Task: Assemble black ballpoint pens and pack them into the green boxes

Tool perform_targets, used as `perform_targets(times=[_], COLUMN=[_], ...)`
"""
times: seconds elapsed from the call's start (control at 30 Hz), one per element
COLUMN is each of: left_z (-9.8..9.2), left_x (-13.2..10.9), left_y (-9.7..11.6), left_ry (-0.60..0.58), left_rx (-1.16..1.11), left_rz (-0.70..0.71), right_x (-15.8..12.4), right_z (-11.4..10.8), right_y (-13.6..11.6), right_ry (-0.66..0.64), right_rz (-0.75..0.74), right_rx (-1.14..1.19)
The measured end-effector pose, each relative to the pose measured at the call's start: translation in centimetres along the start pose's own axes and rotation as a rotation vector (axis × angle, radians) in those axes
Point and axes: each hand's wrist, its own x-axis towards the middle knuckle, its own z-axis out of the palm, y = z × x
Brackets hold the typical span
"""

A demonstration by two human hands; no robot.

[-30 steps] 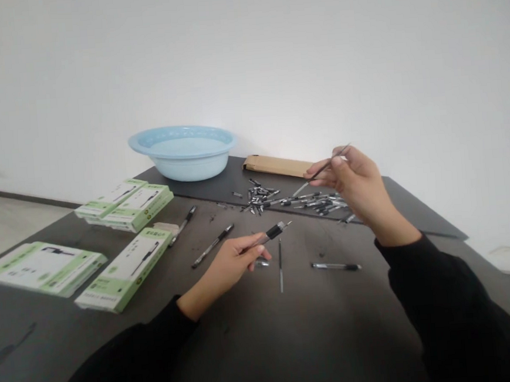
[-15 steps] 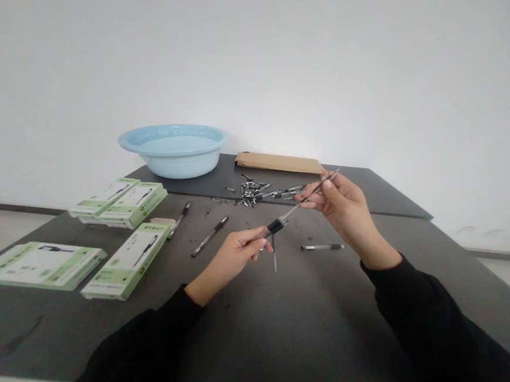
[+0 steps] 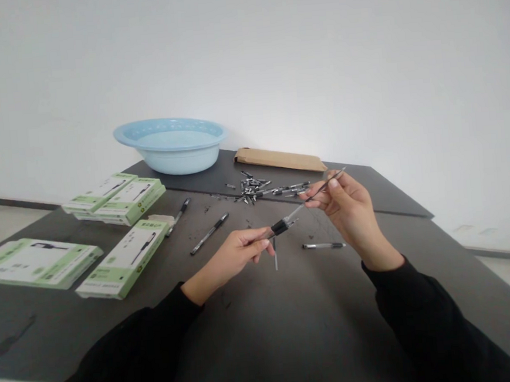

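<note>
Over the middle of the dark table, my left hand [image 3: 237,252] is closed on black-gripped clear pen barrels [image 3: 281,226], their tips pointing up and right. My right hand [image 3: 349,207] pinches a thin refill [image 3: 322,190], dark for part of its length. Its lower end meets the front of the barrels; whether it is inside one I cannot tell. Below my left hand a thin grey tube [image 3: 275,259] shows. One pen [image 3: 323,245] lies under my right hand, another [image 3: 209,234] to the left of my left hand. Behind the hands is a heap of small pen parts [image 3: 252,190].
A light blue basin [image 3: 180,155] stands at the back left, beside a flat brown cardboard package [image 3: 279,159]. Green and white boxes [image 3: 125,259] lie on the left of the table [image 3: 267,343]. Another pen [image 3: 179,216] rests by the nearest box's open flap.
My right hand has shifted slightly right with the refill, and the barrels in my left hand sit slightly farther right. The view has also shifted a little. Both grips are unchanged.
</note>
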Motion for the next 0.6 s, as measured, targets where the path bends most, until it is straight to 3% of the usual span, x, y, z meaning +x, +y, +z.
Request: perform_targets(times=[0.37,0.6], left_z=[0.1,0.0], left_x=[-0.1,0.1], left_y=[0.0,-0.6], left_ry=[-0.042,-0.069], left_rx=[-0.126,-0.186], left_rz=[-0.048,-0.072], right_x=[-0.1,-0.7], right_z=[-0.5,0.5], right_y=[0.0,0.3], right_ry=[-0.027,-0.155], right_rz=[-0.003,0.016], right_rx=[-0.065,-0.188])
